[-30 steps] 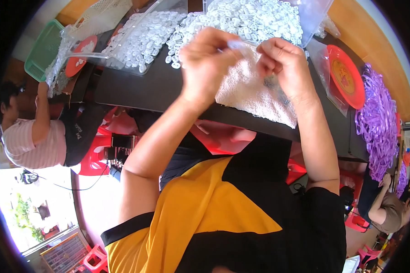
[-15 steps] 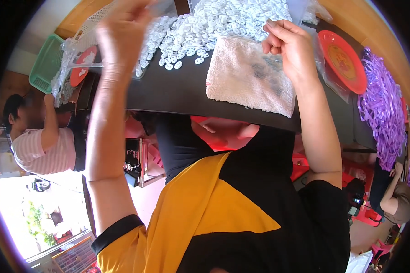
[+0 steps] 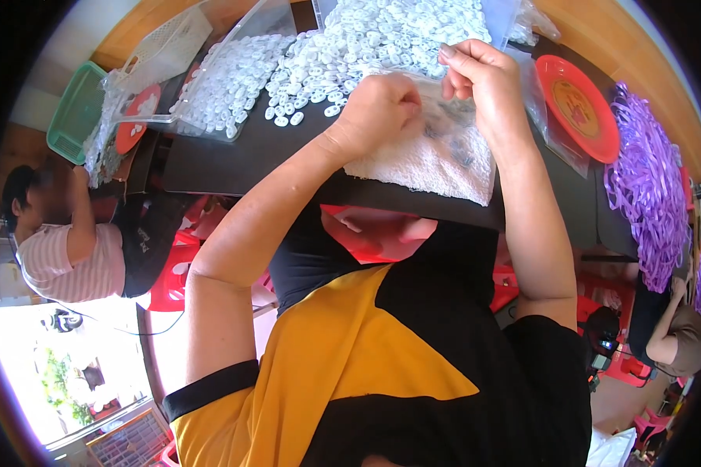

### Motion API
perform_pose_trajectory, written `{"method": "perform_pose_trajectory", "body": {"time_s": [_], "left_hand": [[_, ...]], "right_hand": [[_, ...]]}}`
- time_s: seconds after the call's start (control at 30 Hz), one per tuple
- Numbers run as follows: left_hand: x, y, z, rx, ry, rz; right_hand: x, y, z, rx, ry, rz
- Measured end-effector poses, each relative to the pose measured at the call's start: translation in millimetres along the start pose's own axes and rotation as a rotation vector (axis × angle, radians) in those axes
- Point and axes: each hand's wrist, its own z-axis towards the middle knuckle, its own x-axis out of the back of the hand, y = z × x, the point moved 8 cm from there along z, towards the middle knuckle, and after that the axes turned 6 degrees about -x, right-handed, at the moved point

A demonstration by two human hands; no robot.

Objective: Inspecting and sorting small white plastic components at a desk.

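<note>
Over the pale pink towel [image 3: 417,177], my left hand [image 3: 378,113] is closed, fingers curled inward near the thumb. My right hand [image 3: 487,74] is raised over the towel's right side, its thumb and fingertips pinched together. Whatever either hand holds is too small or hidden to make out. A clear plastic sheet or bag with small dark bits [image 3: 461,144] lies on the towel between and below the hands. Just beyond spreads a big heap of small white oval pieces with holes [image 3: 397,35], with loose ones at its near left edge.
A clear tray [image 3: 230,134] with more white pieces stands left, by a white perforated basket [image 3: 167,50], a red plate [image 3: 139,128] and a green basket [image 3: 78,117]. Right are a red plate [image 3: 592,128] and purple ribbons [image 3: 650,187]. People sit at left [image 3: 70,257] and right [image 3: 681,335].
My left hand has swung from the upper left, over the tray, rightward and down to the towel beside my right hand. My right hand has barely moved.
</note>
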Motion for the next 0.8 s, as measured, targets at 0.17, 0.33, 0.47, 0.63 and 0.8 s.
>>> {"method": "perform_pose_trajectory", "body": {"time_s": [0.17, 0.33, 0.47, 0.63, 0.8], "left_hand": [[6.5, -34.3, -16.3, 0.529, 0.109, -0.742], [-4.5, -44.9, -27.3, 0.673, 0.257, -1.285], [-13.5, -32.6, -31.0, 0.7, 0.218, -1.528], [-8.9, -31.5, -34.1, 0.706, 0.261, -1.529], [-0.7, -32.1, -38.1, 0.736, 0.29, -1.433]], "right_hand": [[-6.9, -1.8, -1.7, 0.022, -0.019, -0.128], [-29.6, -15.3, -13.0, 0.295, -0.135, -0.353], [-44.5, -19.7, -22.2, 0.424, -0.152, -0.462], [-41.9, -12.7, -18.0, 0.409, -0.166, -0.444], [-37.4, -3.6, -11.6, 0.162, -0.199, -0.288]]}}
